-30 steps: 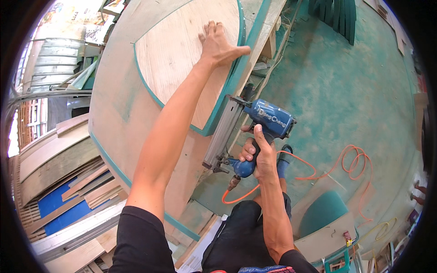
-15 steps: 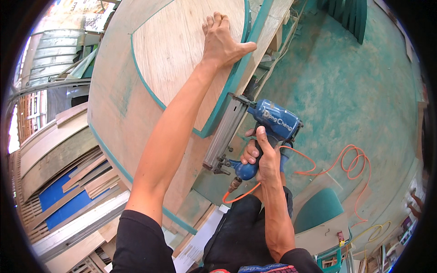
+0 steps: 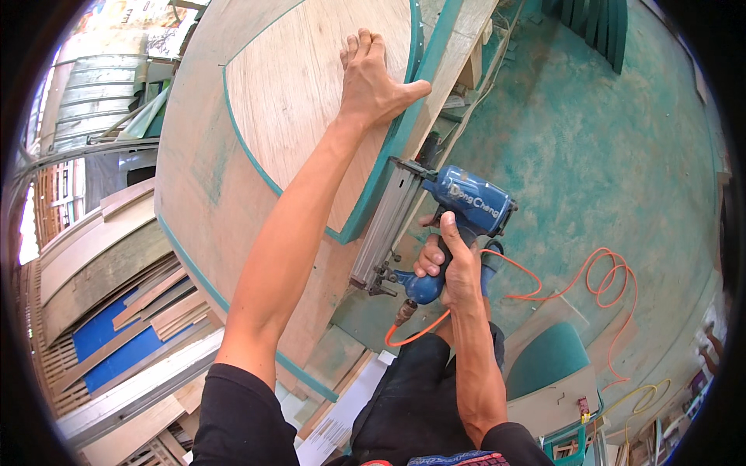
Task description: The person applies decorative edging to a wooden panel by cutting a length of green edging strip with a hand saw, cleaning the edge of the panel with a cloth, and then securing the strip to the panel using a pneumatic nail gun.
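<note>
A blue pneumatic nail gun (image 3: 474,203) with a long grey magazine is in my right hand (image 3: 458,260), whose fingers wrap round its black handle. The gun's nose points left, close to the edge of a wooden panel (image 3: 303,101) with teal foam edging (image 3: 373,186). My left hand (image 3: 374,89) lies spread over the panel's right side, its thumb reaching across the foam edging. An orange air hose (image 3: 420,339) runs from the base of the gun's handle. The panel rests on a larger curved plywood sheet (image 3: 206,171).
Stacked wood strips (image 3: 148,311) lie at the left over a blue surface. The hose coils on the green-stained floor (image 3: 575,155) at the right. A teal chair (image 3: 548,361) stands at lower right, and dark green slatted pieces (image 3: 590,27) are at the far right.
My left hand has shifted slightly left and nearer on the panel. The nail gun has barely moved and stays in my right hand.
</note>
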A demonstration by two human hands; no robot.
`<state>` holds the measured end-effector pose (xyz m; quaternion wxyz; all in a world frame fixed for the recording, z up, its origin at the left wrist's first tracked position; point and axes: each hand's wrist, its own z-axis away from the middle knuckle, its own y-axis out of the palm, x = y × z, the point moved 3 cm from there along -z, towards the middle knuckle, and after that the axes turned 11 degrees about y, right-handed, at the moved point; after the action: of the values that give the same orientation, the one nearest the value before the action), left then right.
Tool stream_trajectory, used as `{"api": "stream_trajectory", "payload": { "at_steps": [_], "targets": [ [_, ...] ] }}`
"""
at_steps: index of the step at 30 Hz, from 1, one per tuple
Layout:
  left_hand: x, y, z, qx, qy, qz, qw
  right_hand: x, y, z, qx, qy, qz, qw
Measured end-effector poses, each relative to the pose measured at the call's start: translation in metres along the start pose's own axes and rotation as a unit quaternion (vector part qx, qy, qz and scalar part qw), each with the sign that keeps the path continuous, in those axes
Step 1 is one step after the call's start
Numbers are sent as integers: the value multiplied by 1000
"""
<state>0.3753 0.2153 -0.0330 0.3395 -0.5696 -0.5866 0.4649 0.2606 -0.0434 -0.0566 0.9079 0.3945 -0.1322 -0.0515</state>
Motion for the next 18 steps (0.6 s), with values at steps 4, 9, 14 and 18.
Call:
{"api": "stream_trajectory", "payload": {
  "at_steps": [4, 9, 14, 18],
  "targets": [
    [-2, -2, -1, 7, -6, 7, 1000, -2, -4, -2, -1, 6, -4, 1000],
    [2, -1, 0, 8, -9, 8, 1000, 0, -2, -3, 4, 15, -5, 1000],
    [0, 6, -2, -17, 7, -1, 1000, -22, -4, 7, -2, 29, 2, 1000],
    [2, 8, -4, -34, 35, -3, 999, -38, -5, 11, 1, 46, -28, 999]
  ]
}}
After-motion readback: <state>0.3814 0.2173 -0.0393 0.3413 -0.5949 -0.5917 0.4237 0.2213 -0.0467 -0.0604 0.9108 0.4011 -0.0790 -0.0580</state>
